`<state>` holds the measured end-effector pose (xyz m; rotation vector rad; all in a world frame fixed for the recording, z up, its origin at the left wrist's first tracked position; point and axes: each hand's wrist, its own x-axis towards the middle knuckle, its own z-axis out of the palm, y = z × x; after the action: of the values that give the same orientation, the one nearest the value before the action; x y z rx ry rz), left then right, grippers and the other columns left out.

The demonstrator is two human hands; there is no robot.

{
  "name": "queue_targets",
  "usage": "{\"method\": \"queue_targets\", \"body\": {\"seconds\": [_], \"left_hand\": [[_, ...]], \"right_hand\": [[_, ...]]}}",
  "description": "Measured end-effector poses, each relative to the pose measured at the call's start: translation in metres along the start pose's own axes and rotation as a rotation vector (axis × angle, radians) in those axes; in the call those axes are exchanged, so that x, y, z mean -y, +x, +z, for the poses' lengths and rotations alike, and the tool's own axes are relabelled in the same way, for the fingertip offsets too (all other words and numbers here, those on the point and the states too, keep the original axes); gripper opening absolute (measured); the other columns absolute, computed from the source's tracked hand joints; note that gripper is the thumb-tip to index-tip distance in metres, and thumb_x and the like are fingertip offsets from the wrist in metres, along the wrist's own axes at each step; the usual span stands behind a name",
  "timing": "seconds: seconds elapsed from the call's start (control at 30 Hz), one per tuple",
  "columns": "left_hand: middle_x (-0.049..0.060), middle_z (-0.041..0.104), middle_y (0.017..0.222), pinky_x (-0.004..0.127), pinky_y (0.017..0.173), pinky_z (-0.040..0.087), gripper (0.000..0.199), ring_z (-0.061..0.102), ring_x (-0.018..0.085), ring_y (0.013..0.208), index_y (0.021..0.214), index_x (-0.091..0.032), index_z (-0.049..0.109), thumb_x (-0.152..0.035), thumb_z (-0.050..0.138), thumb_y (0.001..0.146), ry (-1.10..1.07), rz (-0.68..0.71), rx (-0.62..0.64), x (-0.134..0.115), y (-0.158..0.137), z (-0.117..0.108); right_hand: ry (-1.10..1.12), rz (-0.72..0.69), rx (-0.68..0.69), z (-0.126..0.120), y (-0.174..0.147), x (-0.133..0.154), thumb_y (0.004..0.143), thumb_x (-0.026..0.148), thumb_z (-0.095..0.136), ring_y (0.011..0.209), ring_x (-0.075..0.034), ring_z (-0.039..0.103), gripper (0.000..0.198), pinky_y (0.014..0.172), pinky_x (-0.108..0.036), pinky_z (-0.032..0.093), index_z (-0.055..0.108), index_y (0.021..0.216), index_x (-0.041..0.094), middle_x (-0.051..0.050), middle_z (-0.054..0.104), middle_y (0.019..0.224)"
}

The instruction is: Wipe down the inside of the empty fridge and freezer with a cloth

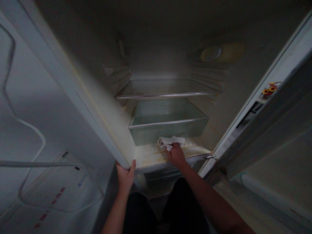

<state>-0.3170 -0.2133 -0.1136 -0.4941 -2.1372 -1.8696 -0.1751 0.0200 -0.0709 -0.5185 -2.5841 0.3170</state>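
My right hand (176, 155) grips a crumpled white cloth (173, 140) and presses it on the stained floor (151, 157) of an open refrigerator, just in front of a clear drawer (168, 130). The fingertips are partly hidden by the cloth. My left hand (126, 175) is wrapped round the lower corner of the refrigerator's left side edge (107, 139), thumb up on the inner side. Yellowish-brown stains show along the front of the floor near the right hand.
Above the drawer runs a glass shelf (168, 95). A yellowish lamp cover (221, 53) sits on the upper right wall. A metal hinge (209, 156) juts out at the lower right corner. A lower compartment (165, 178) lies below. A pale cable (41, 139) hangs at left.
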Motion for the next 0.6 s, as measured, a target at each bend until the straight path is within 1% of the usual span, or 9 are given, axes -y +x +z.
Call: {"method": "queue_targets", "body": {"seconds": [0.1, 0.2, 0.27, 0.33, 0.4, 0.43, 0.5, 0.53, 0.6], "left_hand": [[0.015, 0.063, 0.124, 0.046, 0.108, 0.049, 0.072, 0.063, 0.030, 0.118, 0.136, -0.016, 0.050, -0.053, 0.075, 0.079, -0.004, -0.048, 0.003, 0.003, -0.014, 0.001], [0.017, 0.060, 0.132, 0.047, 0.109, 0.049, 0.072, 0.062, 0.030, 0.121, 0.142, -0.017, 0.047, -0.054, 0.069, 0.085, -0.055, -0.067, -0.005, 0.012, -0.043, 0.003], [0.019, 0.052, 0.146, 0.048, 0.117, 0.041, 0.077, 0.054, 0.031, 0.135, 0.151, -0.019, 0.038, -0.050, 0.068, 0.088, -0.099, -0.044, -0.003, 0.015, -0.064, 0.004], [0.019, 0.038, 0.160, 0.048, 0.123, 0.033, 0.082, 0.041, 0.030, 0.148, 0.158, -0.022, 0.028, -0.043, 0.068, 0.090, -0.110, -0.002, 0.005, 0.010, -0.081, 0.002], [0.018, 0.027, 0.167, 0.051, 0.126, 0.025, 0.082, 0.028, 0.031, 0.155, 0.159, -0.023, 0.028, -0.037, 0.069, 0.089, -0.032, 0.091, -0.008, -0.002, -0.092, -0.002], [0.017, 0.026, 0.167, 0.053, 0.127, 0.023, 0.078, 0.026, 0.032, 0.156, 0.157, -0.023, 0.034, -0.035, 0.070, 0.089, 0.029, 0.157, -0.011, -0.011, -0.095, -0.004], [0.015, 0.035, 0.163, 0.056, 0.127, 0.021, 0.062, 0.027, 0.034, 0.155, 0.146, -0.024, 0.049, -0.029, 0.070, 0.087, 0.142, 0.297, 0.059, -0.031, -0.098, -0.005], [0.014, 0.042, 0.158, 0.056, 0.126, 0.024, 0.055, 0.031, 0.033, 0.153, 0.141, -0.025, 0.055, -0.027, 0.069, 0.088, 0.165, 0.357, 0.145, -0.042, -0.098, -0.004], [0.013, 0.051, 0.151, 0.052, 0.123, 0.033, 0.054, 0.042, 0.030, 0.147, 0.142, -0.026, 0.054, -0.025, 0.066, 0.089, 0.150, 0.408, 0.369, -0.060, -0.099, 0.001]], "right_hand": [[0.039, -0.011, -0.038, 0.001, 0.000, 0.001, 0.098, 0.024, 0.050, 0.114, -0.027, 0.060, 0.033, 0.107, -0.038, 0.045, 0.076, 0.115, 0.013, -0.016, 0.069, 0.113], [0.119, -0.012, -0.073, 0.002, -0.002, -0.001, 0.102, 0.028, 0.045, 0.116, -0.026, 0.061, 0.038, 0.109, -0.038, 0.045, 0.076, 0.116, 0.011, -0.017, 0.071, 0.117], [0.178, -0.025, -0.074, 0.002, -0.005, -0.004, 0.103, 0.032, 0.043, 0.115, -0.027, 0.063, 0.042, 0.108, -0.038, 0.046, 0.076, 0.114, 0.009, -0.018, 0.072, 0.115], [0.256, -0.055, -0.081, 0.001, -0.009, -0.009, 0.102, 0.035, 0.043, 0.114, -0.027, 0.064, 0.044, 0.106, -0.040, 0.048, 0.076, 0.114, 0.008, -0.018, 0.073, 0.116], [0.372, -0.074, -0.088, 0.002, -0.014, -0.010, 0.101, 0.041, 0.042, 0.112, -0.028, 0.065, 0.048, 0.104, -0.041, 0.050, 0.075, 0.116, 0.010, -0.018, 0.073, 0.116], [0.452, -0.050, -0.097, 0.003, -0.019, -0.009, 0.101, 0.046, 0.040, 0.112, -0.028, 0.066, 0.052, 0.104, -0.041, 0.050, 0.074, 0.117, 0.011, -0.018, 0.073, 0.117], [0.645, 0.119, -0.145, 0.007, -0.031, -0.001, 0.102, 0.056, 0.030, 0.119, -0.028, 0.065, 0.063, 0.109, -0.044, 0.048, 0.072, 0.120, 0.012, -0.019, 0.071, 0.121], [0.753, 0.234, -0.161, 0.009, -0.039, 0.006, 0.103, 0.060, 0.025, 0.125, -0.028, 0.062, 0.070, 0.113, -0.045, 0.045, 0.070, 0.125, 0.012, -0.019, 0.070, 0.126], [0.958, 0.408, -0.139, 0.014, -0.061, 0.025, 0.101, 0.069, 0.014, 0.137, -0.027, 0.054, 0.083, 0.121, -0.048, 0.037, 0.064, 0.135, 0.012, -0.018, 0.064, 0.137]]}}
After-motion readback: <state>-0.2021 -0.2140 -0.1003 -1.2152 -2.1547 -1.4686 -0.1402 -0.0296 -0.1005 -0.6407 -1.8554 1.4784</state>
